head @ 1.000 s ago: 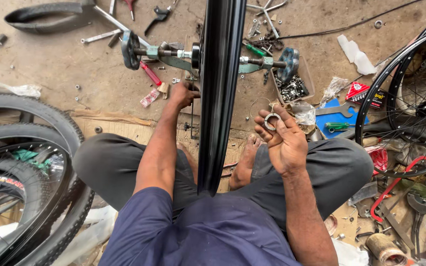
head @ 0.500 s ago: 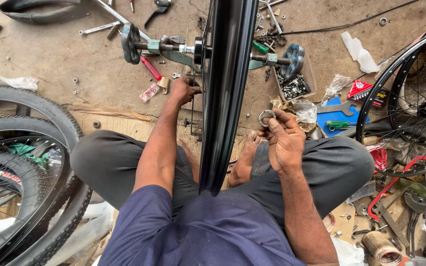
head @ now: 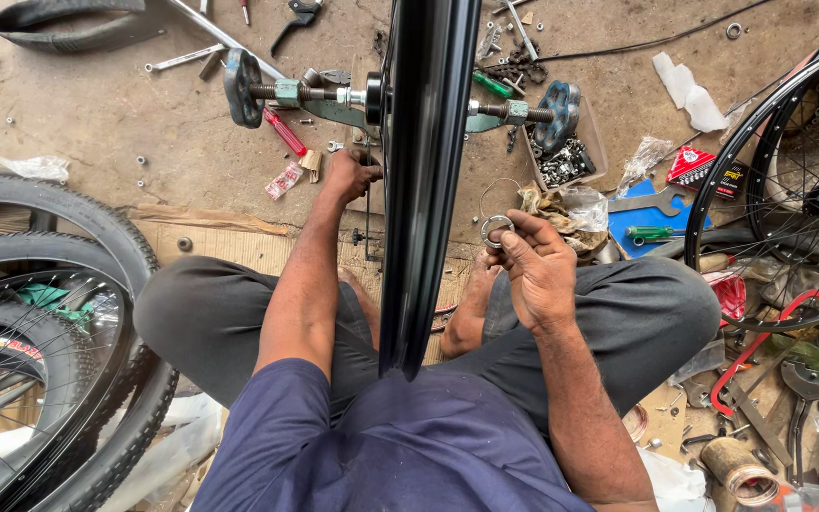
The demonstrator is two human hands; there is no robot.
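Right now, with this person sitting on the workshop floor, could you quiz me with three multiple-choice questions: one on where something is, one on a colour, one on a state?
1. Where is the right hand?
A. to the right of the black wheel rim, above the knee
B. on the tyre at far left
C. inside the parts box

2. What colour is the handle of the screwdriver lying on the floor left of the rim?
A. yellow
B. red
C. white

3. What is the left hand doing?
A. resting flat on the floor
B. holding a wrench
C. closed at the rim's left side

Answers: 1 A, it holds a small metal ring there. 2 B, the handle is plainly red. 3 C, the fingers are curled against the wheel.
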